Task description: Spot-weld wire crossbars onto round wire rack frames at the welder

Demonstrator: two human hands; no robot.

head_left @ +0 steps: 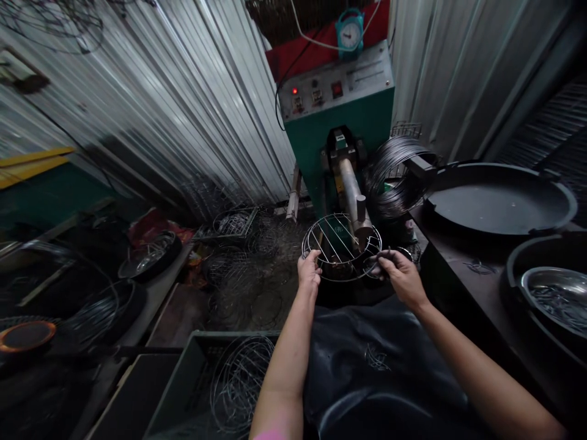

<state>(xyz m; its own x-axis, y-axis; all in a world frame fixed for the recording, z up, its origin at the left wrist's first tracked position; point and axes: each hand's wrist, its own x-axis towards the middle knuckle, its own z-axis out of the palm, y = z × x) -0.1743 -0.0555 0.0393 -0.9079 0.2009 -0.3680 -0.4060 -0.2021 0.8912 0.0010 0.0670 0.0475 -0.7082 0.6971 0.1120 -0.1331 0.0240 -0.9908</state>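
A round wire basket frame sits at the arm of a green welding machine, in the middle of the view. My left hand is closed on the frame's left rim. My right hand is closed on its right side, pinching a short dark wire piece against the rim. The machine's metal electrode arm reaches down into the frame. A dark apron covers my lap below the hands.
A coil of dark wire stands right of the machine. Large black round pans and a steel bowl of wire pieces lie on the right bench. A green crate with finished wire frames sits lower left. Corrugated metal walls stand behind.
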